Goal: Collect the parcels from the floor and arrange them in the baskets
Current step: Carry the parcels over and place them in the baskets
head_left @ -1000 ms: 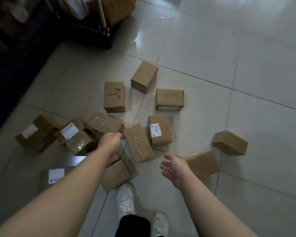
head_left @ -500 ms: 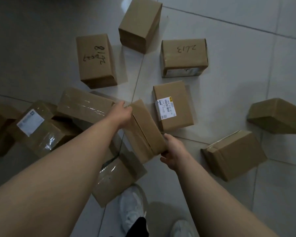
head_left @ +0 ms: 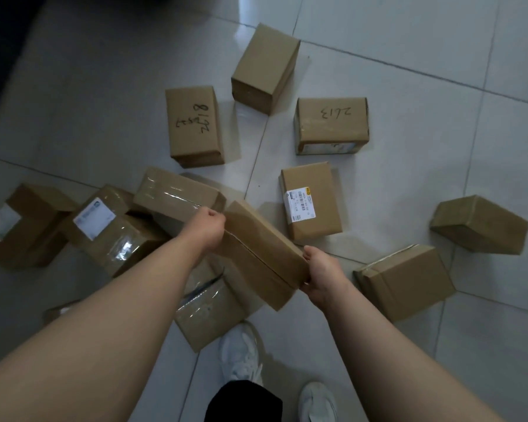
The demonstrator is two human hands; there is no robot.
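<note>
1. Parcel (head_left: 262, 254), a long brown cardboard box, sits at the centre of the frame. It is tilted, runs from upper left to lower right, and is held at both ends.
2. The left hand (head_left: 209, 228) grips its upper-left end, with the fingers curled over the edge.
3. The right hand (head_left: 319, 274) grips its lower-right end, with the thumb on top and the fingers wrapped beneath.
4. From this angle it is unclear whether the box is lifted free or leaning on the boxes below it.
5. A tape-wrapped box (head_left: 211, 312) lies just beneath it, toward the bottom centre.
6. A second taped box (head_left: 174, 193) lies just beyond the left hand.
7. At the left of the frame, a white-labelled box (head_left: 113, 229) rests against that pile. A dim box (head_left: 22, 223) lies at the left edge.
8. Above centre lies a scribbled box (head_left: 194, 126) with handwriting on top.
9. A plain box (head_left: 264, 67) lies at upper centre, with a numbered box (head_left: 331, 123) bearing handwritten digits to its right.
10. A barcode box (head_left: 310, 202) lies flat right of centre, near the held parcel.
11. A corner box (head_left: 404, 280) sits at lower right, just beside the right hand, and an angled box (head_left: 479, 228) lies near the right edge.
12. Everything rests on a pale, glossy tiled floor (head_left: 393, 56).
13. A white shoe (head_left: 241, 354) shows at the bottom of the frame, with another shoe (head_left: 317, 402) lower right of it.
</note>
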